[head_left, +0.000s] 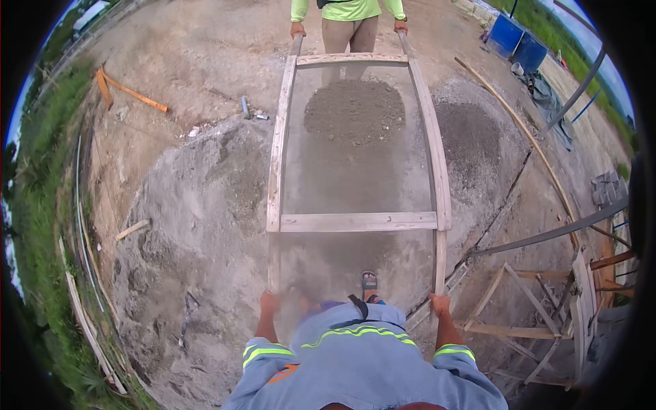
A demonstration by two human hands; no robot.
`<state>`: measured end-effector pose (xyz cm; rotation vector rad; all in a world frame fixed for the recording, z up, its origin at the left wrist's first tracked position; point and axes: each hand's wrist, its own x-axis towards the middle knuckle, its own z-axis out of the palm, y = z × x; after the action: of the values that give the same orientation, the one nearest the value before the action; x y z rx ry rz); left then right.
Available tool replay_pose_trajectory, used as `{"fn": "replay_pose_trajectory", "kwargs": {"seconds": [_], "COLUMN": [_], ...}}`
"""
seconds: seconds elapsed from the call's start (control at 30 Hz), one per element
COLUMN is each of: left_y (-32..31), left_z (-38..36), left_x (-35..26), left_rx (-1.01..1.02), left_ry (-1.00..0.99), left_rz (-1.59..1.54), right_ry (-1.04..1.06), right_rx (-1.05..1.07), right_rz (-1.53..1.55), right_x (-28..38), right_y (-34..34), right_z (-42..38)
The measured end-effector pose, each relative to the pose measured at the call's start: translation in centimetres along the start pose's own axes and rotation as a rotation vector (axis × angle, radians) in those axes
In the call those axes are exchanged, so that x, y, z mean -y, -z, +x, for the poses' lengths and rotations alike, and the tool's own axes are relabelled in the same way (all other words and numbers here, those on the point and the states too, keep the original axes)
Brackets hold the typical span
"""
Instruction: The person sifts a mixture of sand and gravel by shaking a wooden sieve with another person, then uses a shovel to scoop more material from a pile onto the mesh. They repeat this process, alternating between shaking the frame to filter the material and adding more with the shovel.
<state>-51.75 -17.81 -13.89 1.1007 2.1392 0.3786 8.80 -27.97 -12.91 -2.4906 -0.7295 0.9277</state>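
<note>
Both near hands grip 1 wooden-framed mesh sieve (357, 221): the left hand (269, 303) closed on its left rail, the right hand (440, 303) closed on its right rail. Fine grey mesh stretches away between them, carrying 1 rough mound of soil (354, 111) toward its far end. Beyond, a co-worker's 2 hands (298, 29) hold the far rail ends. Below lies a grey sand heap (198, 225).

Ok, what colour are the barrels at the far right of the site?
The barrels are blue, seen best in the head view, top right.
</note>
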Motion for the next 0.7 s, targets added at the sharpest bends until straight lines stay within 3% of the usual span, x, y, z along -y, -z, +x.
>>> {"fn": "replay_pose_trajectory", "kwargs": {"seconds": [0.03,0.1,0.2,0.27,0.3,0.33,0.37,0.4,0.47,0.5,0.53,0.57,0.63,0.67,0.7], "left_y": [0.6,-1.8,-0.6,-0.1,-0.6,2.0,2.6,2.3,7.4,10.5,12.7,13.4,14.0,12.3,10.2], "left_z": [-2.1,-2.8,-3.9,-0.7,2.8,2.8,5.6,10.1,9.8,8.7,8.0,8.1,8.6,9.6,9.9], "left_x": [1.3,8.7,7.3,5.2,5.3,-1.4,-3.7,-4.3,-15.4,-21.1,-24.5,-25.6,-27.1,-25.1,-21.6], "left_rx": [0.154,0.124,0.173,0.185,0.186,0.200,0.203,0.136,0.133,0.081,0.070,0.059,0.036,0.030,0.025], "left_ry": [0.215,0.204,0.214,0.174,0.177,0.187,0.054,0.062,-0.084,-0.095,-0.126,-0.142,-0.177,-0.191,-0.202], "left_rz": [0.069,0.096,0.082,0.196,0.190,0.167,0.151,0.079,-0.093,0.099,0.064,0.065,0.060,0.070,0.080], "right_ry": [-0.142,-0.255,-0.170,-0.100,-0.129,-0.158,-0.083,-0.029,0.161,0.141,0.144,0.231,0.096,0.027,0.089], "right_rx": [0.043,0.093,0.073,0.012,0.089,0.165,0.050,0.078,-0.011,-0.018,0.018,0.067,0.112,0.135,0.041], "right_rz": [-0.071,0.120,0.023,0.006,0.090,0.172,-0.005,0.085,-0.001,-0.032,-0.012,0.054,0.196,0.263,0.161], "right_x": [4.8,1.1,-3.4,-4.5,-3.1,-0.3,4.3,8.2,14.6,21.5,23.6,25.1,27.0,27.7,25.4], "right_y": [3.2,2.7,0.9,-1.7,-2.3,-2.3,-1.1,0.0,2.1,6.4,7.5,8.7,10.5,11.1,10.0], "right_z": [-6.3,-8.3,-6.5,-2.4,-0.5,2.0,2.7,3.9,8.1,4.7,7.4,9.2,6.4,5.3,5.6]}}
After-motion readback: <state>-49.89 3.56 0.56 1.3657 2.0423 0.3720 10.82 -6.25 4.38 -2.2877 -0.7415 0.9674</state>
